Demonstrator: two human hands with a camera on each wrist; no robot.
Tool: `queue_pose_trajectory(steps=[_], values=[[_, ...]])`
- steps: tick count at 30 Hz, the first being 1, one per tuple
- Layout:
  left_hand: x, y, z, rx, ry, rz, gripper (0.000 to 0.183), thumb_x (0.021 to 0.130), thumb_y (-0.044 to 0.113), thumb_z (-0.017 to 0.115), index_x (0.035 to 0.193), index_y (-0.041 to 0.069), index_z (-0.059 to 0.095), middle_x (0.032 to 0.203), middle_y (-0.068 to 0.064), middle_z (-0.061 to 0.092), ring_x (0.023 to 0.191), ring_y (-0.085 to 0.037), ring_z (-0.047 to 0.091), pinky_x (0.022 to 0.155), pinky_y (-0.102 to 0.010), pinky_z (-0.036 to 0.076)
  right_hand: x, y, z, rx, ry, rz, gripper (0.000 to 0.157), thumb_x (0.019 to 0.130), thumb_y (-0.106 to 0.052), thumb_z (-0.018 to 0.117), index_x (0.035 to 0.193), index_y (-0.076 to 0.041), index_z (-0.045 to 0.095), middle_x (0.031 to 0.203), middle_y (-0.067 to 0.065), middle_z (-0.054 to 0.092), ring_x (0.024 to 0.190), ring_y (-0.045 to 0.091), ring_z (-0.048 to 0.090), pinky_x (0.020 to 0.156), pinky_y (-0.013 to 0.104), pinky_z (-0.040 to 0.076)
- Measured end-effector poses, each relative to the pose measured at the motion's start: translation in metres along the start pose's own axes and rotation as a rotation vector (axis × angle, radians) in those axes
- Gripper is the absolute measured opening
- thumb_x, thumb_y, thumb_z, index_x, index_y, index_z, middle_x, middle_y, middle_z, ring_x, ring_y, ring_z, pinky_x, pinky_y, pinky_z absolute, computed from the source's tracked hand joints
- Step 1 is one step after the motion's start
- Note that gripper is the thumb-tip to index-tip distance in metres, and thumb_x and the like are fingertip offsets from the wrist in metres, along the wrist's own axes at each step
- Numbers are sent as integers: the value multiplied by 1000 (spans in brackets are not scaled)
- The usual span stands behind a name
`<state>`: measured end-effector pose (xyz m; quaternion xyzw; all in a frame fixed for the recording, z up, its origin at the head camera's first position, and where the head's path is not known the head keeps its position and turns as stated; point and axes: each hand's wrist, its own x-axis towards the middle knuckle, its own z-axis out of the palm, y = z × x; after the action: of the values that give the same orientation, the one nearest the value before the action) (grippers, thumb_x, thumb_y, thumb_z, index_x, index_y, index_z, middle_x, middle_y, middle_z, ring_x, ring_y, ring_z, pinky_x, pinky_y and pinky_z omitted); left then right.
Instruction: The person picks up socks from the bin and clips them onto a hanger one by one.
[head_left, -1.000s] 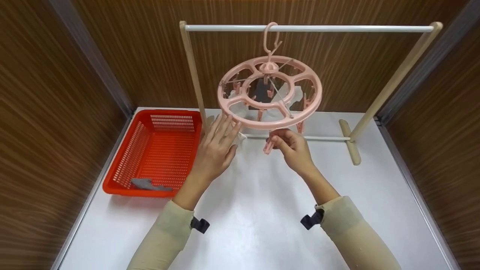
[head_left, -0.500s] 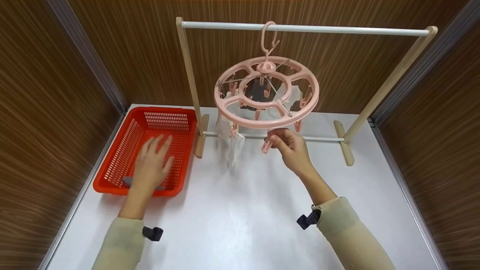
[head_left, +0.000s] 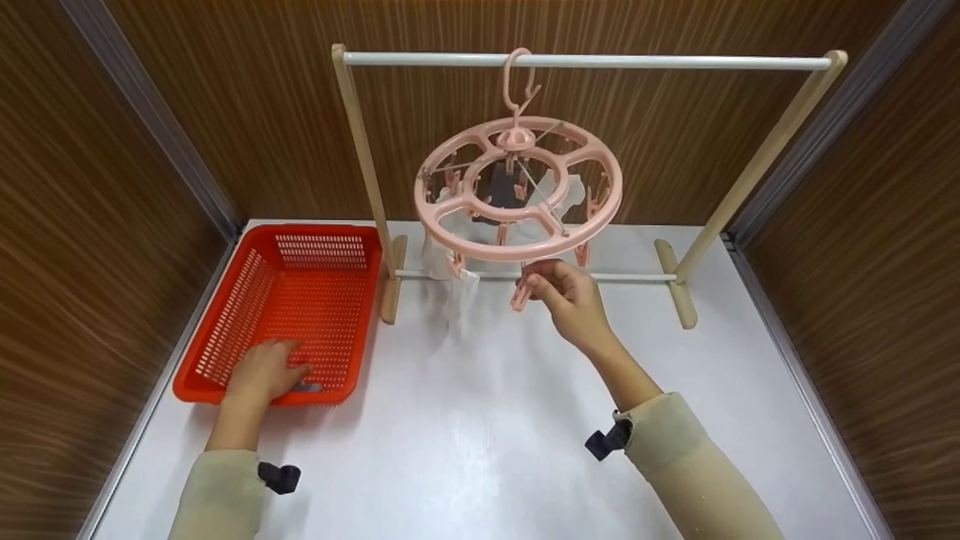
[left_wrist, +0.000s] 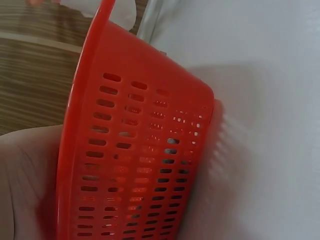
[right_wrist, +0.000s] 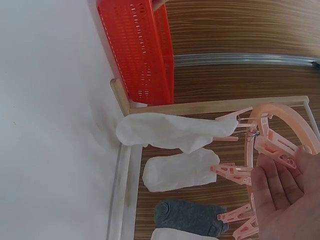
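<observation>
My left hand (head_left: 262, 369) is down inside the red basket (head_left: 367, 300), at its near end. Beside the thumb a bit of a grey sock (head_left: 306, 388) shows; the hand covers the rest. The left wrist view has the basket wall in front of the fingers. Under the front of the pink round drying hanger (head_left: 495, 251), my right hand (head_left: 574, 304) pinches a clothespin (head_left: 520, 296) between thumb and fingers. In the right wrist view, a white sock (right_wrist: 172, 131), another white sock (right_wrist: 179, 171) and a dark grey sock (right_wrist: 187, 216) hang from other clothespins.
The hanger's hook (head_left: 517, 79) loops over the white rail (head_left: 637, 61) of a wooden-legged rack. One rack foot (head_left: 390, 289) stands close to the basket's right side. Wood-grain walls (head_left: 862, 225) enclose the white table (head_left: 480, 450).
My left hand has left the hanger's front-left edge and moved left and down into the basket. The right hand has kept its pinch on the clothespin. The head view has shifted slightly.
</observation>
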<state>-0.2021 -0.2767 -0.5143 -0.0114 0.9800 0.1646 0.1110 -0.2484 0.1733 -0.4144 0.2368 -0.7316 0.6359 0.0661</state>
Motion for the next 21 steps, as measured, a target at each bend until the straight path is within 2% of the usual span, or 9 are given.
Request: queue_pose_trajectory(steps=[2, 5, 9, 12, 16, 21], values=[[0, 0, -3, -26, -55, -36, 59, 93, 29, 68, 139, -5, 52, 133, -33, 55, 116, -51, 52, 103, -66, 39, 0, 0, 0, 5, -2, 5, 18, 99, 1, 55, 108, 13, 63, 95, 28, 69, 83, 31, 72, 81, 33, 60], [0, 0, -8, -71, -145, -96, 64, 91, 30, 71, 140, -5, 50, 128, -32, 55, 107, -46, 51, 100, -63, 42, -1, 0, -1, 5, 2, 9, 17, 99, 2, 55, 108, 14, 63, 94, 28, 69, 83, 29, 73, 80, 33, 60], [0, -3, -13, -123, -225, -167, 66, 91, 27, 71, 143, -4, 47, 128, -31, 53, 107, -44, 48, 101, -62, 40, 0, 1, -1, 2, 4, 1, 16, 98, 3, 55, 107, 13, 64, 93, 28, 69, 82, 29, 73, 79, 33, 60], [1, -7, -16, -96, -232, -182, 62, 91, 23, 70, 142, -5, 47, 129, -33, 53, 111, -47, 50, 101, -64, 40, 1, 10, -2, 2, 6, -2, 16, 99, 2, 55, 108, 12, 64, 94, 27, 69, 82, 30, 73, 79, 33, 60], [1, -12, -19, -82, -233, -191, 60, 87, 20, 72, 137, -6, 50, 124, -33, 55, 106, -48, 51, 95, -63, 42, 3, 25, -5, 2, 12, -4, 17, 99, 0, 55, 109, 9, 65, 93, 24, 71, 81, 27, 73, 79, 33, 60], [4, -13, -19, -85, -255, -196, 59, 85, 17, 73, 135, -6, 52, 127, -34, 54, 107, -48, 52, 95, -63, 43, 3, 31, -6, 10, 11, -21, 18, 100, -9, 58, 109, 3, 67, 92, 17, 72, 81, 24, 73, 79, 36, 60]])
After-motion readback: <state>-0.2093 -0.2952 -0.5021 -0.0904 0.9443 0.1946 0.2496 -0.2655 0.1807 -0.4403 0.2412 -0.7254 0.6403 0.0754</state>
